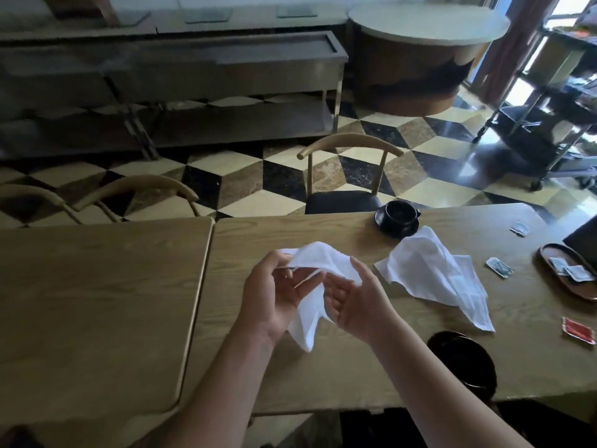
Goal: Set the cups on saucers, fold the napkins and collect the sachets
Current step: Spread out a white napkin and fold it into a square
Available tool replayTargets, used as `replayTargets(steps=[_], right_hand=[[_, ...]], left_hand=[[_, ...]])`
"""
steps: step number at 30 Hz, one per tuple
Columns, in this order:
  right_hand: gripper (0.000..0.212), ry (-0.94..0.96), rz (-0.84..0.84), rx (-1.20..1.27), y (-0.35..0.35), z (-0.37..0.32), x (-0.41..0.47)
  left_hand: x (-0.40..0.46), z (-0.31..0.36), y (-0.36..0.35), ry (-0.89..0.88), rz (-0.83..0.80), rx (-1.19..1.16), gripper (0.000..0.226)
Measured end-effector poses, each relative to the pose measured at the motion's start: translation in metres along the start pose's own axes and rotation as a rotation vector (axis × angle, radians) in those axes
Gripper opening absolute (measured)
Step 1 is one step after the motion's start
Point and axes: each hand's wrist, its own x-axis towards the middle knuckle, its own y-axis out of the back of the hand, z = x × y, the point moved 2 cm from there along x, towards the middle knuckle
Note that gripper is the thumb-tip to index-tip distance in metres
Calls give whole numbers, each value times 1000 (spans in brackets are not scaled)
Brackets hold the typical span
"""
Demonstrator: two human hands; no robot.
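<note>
From the head view, you held one napkin (310,286) above the counter (323,376), your left hand (271,299) and right hand (358,302) each grasping its top edge with curled fingers. To fold well, find two corners, pull the edge taut and lay it flat first. A second napkin (433,273) lay rumpled nearby. The sachets' (499,267) print was unreadable.

The floor (284,176) is polished stone in a cube pattern of black, cream and brown tiles. Two wooden tabletops (97,286) sit side by side. Curved-back chairs (349,176) stand behind them. A long metal counter (193,66) lines the far side, a round counter (426,53) beside it. Daylight enters at right, past a metal trolley (549,118).
</note>
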Motion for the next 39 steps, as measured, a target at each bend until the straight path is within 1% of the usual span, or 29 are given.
replayTargets(steps=[3, 5, 6, 9, 11, 12, 13, 15, 17, 18, 21, 23, 25, 28, 30, 35, 39], right_hand=[[27, 24, 71, 93, -17, 27, 10], [18, 46, 129, 127, -24, 41, 15], [19, 63, 133, 136, -27, 46, 15], [32, 148, 88, 166, -35, 50, 5], [30, 211, 56, 169, -41, 43, -5], [26, 243, 49, 158, -44, 37, -9], [23, 275, 47, 136, -47, 31, -11], [22, 331, 52, 81, -54, 16, -10], [22, 366, 64, 49, -58, -1, -3], [22, 372, 73, 32, -60, -10, 3], [24, 400, 136, -38, -66, -38, 22], [18, 442, 208, -95, -72, -61, 36], [12, 482, 245, -138, -82, -86, 47], [11, 542, 220, -177, -98, -119, 59], [12, 571, 189, -177, -106, -134, 63], [9, 599, 159, -175, -103, -147, 67], [8, 525, 187, -204, -77, -127, 72]], left_hand=[[-20, 26, 31, -2, -50, -27, 14], [-28, 42, 52, -11, -54, -31, 6], [-31, 50, 63, -18, -39, -32, 5], [-33, 69, 97, 11, 75, -69, 29], [-27, 81, 117, 45, 189, -44, 42], [-22, 85, 124, 49, 242, 1, 44], [-14, 88, 130, 39, 291, 62, 41], [4, 92, 137, 3, 368, 153, 28], [26, 98, 142, -26, 414, 174, 16], [39, 103, 145, -38, 425, 179, 13], [78, 122, 146, -49, 417, 207, 13], [104, 137, 136, -52, 408, 221, 17], [127, 155, 119, -95, 405, 240, 17], [150, 182, 91, -179, 399, 196, 18], [156, 195, 75, -220, 359, 145, 18], [151, 202, 67, -253, 282, 123, 17], [138, 174, 97, -186, 331, 192, 16]])
